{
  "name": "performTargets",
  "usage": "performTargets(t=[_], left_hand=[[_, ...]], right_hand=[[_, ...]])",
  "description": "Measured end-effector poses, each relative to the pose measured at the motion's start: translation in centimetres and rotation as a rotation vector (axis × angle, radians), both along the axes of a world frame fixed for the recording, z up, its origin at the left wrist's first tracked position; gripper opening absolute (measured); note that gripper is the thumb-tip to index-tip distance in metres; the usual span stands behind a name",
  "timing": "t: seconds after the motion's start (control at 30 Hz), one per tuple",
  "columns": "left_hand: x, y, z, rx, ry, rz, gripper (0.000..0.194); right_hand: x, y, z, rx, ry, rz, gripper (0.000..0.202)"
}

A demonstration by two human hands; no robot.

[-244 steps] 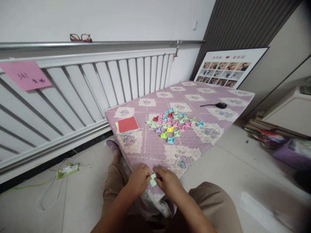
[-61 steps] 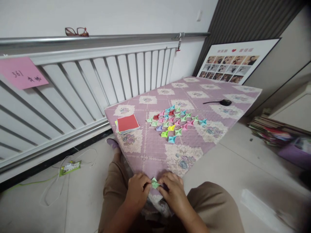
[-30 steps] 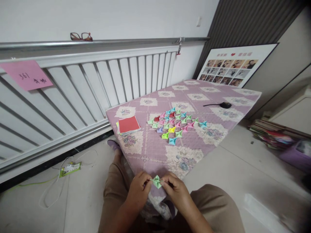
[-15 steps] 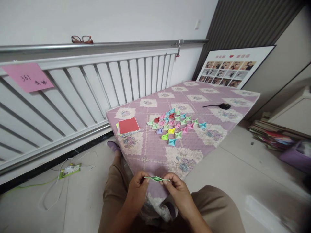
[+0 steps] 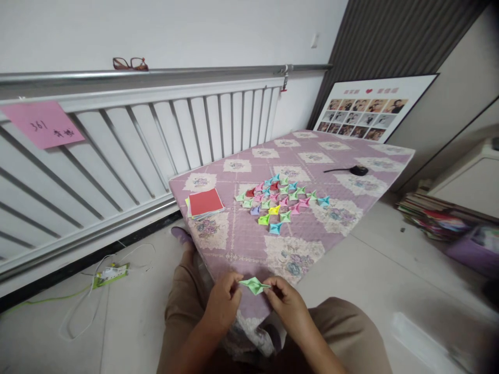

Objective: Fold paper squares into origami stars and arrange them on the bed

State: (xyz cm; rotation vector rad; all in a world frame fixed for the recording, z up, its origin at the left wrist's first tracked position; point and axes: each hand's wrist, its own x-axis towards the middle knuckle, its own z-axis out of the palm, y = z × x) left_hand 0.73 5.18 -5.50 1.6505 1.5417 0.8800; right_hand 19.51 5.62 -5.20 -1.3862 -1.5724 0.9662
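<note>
Over the near corner of the table, a pale green folded-paper boat (image 5: 254, 285) is stretched between my two hands, its middle spread into a diamond shape. My left hand (image 5: 225, 300) pinches its left tip between thumb and forefinger. The right tip is pinched by my right hand (image 5: 286, 304). Beyond them, several small folded-paper boats (image 5: 274, 210) in green, pink, blue, red, yellow and purple lie in slanting rows. To their left sits a stack of square paper (image 5: 206, 202) with a red sheet on top.
A floral purple tablecloth (image 5: 249, 244) covers the table (image 5: 218, 179). A black object with a thin tail (image 5: 357, 170) lies toward the right edge. The white radiator (image 5: 156, 135) borders the table's left side. A power strip with cables (image 5: 111, 274) is on the floor.
The green paper boat has turned from nearly edge-on to showing its diamond-shaped face, with its middle wider. Both hands have stayed close to where they were, still holding the tips.
</note>
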Motion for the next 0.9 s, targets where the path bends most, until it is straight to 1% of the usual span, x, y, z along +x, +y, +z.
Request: performTargets(t=[0.1,0.2,0.33,0.47,0.53,0.67,0.73,0.9], left_hand=[[0.1,0.2,-0.2,0.032,0.145,-0.085,0.028],[0.4,0.2,-0.1,0.036,0.211,-0.108,0.028],[0.6,0.1,0.1,0.042,0.210,-0.109,0.026],[0.7,0.0,0.1,0.072,0.193,-0.108,0.023],[0.8,-0.1,0.1,0.090,0.188,-0.106,0.022],[0.9,-0.3,0.1,0.097,0.189,-0.105,0.021],[0.9,-0.3,-0.1,0.103,0.184,-0.105,0.023],[0.5,0.5,-0.6,0.130,0.116,-0.078,0.029]], right_hand=[[0.4,0.2,-0.3,0.107,-0.147,0.004,0.012],[0.7,0.2,-0.3,0.163,-0.221,0.031,0.018],[0.8,0.1,0.3,0.248,-0.294,0.077,0.018],[-0.1,0.2,1.5,0.322,-0.442,0.100,0.012],[-0.9,0.4,2.2,0.307,-0.538,0.105,0.013],[-2.2,0.7,2.9,0.192,-0.733,0.098,0.012],[-2.6,0.8,3.0,0.162,-0.799,0.105,0.013],[-2.4,0.9,2.6,0.197,-0.855,0.115,0.013]])
